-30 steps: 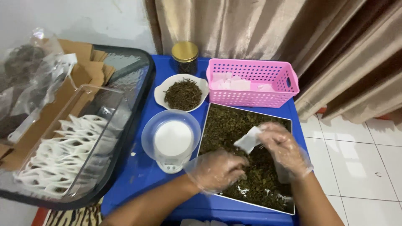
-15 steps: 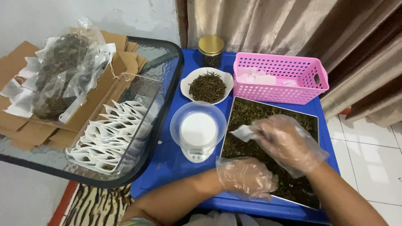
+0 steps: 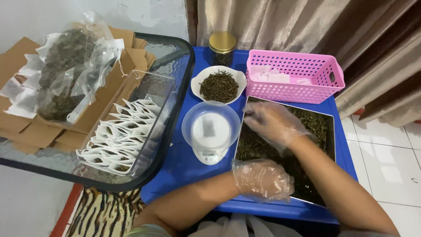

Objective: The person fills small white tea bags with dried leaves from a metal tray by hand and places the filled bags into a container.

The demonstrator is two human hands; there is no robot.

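Both my hands wear clear plastic gloves. My right hand (image 3: 272, 123) reaches down into the dark dried leaves (image 3: 316, 127) at the back left of a metal tray (image 3: 332, 131), fingertips near the tray's left edge; whether they pinch leaves is hidden. My left hand (image 3: 262, 180) rests curled on the tray's front left corner. Just left of the tray stands a small white scale (image 3: 209, 156) with a clear bowl (image 3: 190, 127) on it. A small pale sachet (image 3: 209, 128) lies in that bowl.
On the blue table (image 3: 175, 169) behind the scale sit a white dish of dried leaves (image 3: 219, 85), a gold-lidded jar (image 3: 222, 44) and a pink basket (image 3: 294, 90). To the left, a glass tabletop (image 3: 173, 127) carries a clear box of white sachets (image 3: 120, 142), a plastic bag of leaves (image 3: 70, 74) and cardboard (image 3: 22, 127).
The white sachet that my right hand held over the tray now lies in the bowl on the scale. My right hand has dropped to the leaves. The view has shifted left.
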